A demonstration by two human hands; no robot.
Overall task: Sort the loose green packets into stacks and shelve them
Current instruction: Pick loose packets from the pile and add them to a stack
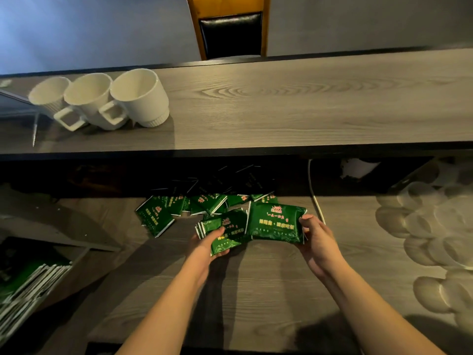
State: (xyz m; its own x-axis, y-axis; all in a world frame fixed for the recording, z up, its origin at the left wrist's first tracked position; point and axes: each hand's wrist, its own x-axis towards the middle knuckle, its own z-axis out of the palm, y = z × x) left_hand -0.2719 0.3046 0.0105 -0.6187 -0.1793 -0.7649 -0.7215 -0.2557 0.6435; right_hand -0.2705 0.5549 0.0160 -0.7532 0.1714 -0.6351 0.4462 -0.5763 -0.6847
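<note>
While most of the green packets lie scattered at the middle of the frame, each hand has a small bundle of its own. The left hand, just left of centre, curls its fingers round a fanned stack of packets, thumb on top and white edges showing at the upper left of the bundle. The right hand, right of centre, pinches a squarer, neater stack by its right edge, fingers wrapped behind it. The two bundles touch or nearly touch at the middle.

Behind them the loose pile spreads toward the dark recess under the upper shelf; some packets there are half lost in shadow. One packet lies apart at the left of the pile.

These look like thin foil sachets: light, flat, a little springy, with a glossy skin that probably slides easily packet on packet. A stack is likely to fan or shear if gripped by one corner, as the left bundle suggests. Squeezing across the flat faces, thumb above and fingers below, with the edges tapped square on the wooden counter, seems the surer hold.

At the lower left of the frame more packets stand filed in a tray. Three white mugs sit on the upper shelf, upper left.
</note>
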